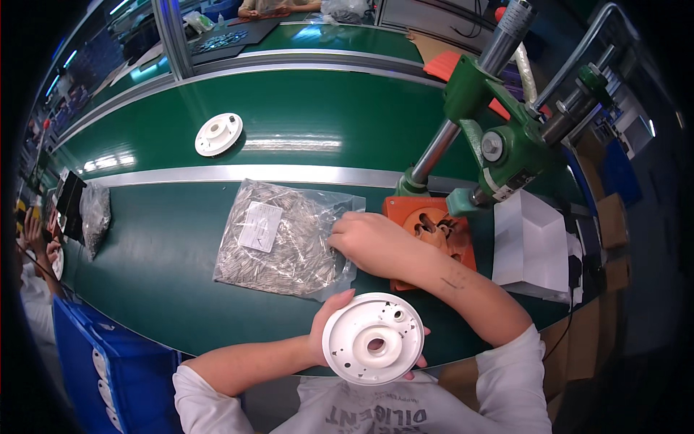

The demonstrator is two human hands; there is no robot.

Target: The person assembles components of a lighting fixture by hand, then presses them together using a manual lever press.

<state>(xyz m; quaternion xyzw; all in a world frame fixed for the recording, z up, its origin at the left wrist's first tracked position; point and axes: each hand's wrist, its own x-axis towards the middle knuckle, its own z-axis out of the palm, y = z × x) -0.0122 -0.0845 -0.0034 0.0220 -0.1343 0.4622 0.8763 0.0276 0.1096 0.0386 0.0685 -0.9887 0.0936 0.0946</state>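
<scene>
My left hand [329, 318] grips a white round plastic disc [352, 359] from beneath, near the table's front edge. The disc has a raised hub with a centre hole and several small holes around it. A clear plastic bag [303, 253] full of thin silvery metal pins lies flat on the table, with a white label [260, 226] on it. My right hand [358, 239] is at the right, open-looking end of that bag with its fingers curled; the fingertips are hidden, so what they hold does not show.
A green hand press [506, 137] stands at the right, over an orange fixture [401, 208]. Beside it sits a white open box [531, 246]. Another white disc [219, 134] lies beyond a metal rail on the green belt. Blue bins [108, 362] and a co-worker's hand [33, 230] are at the left.
</scene>
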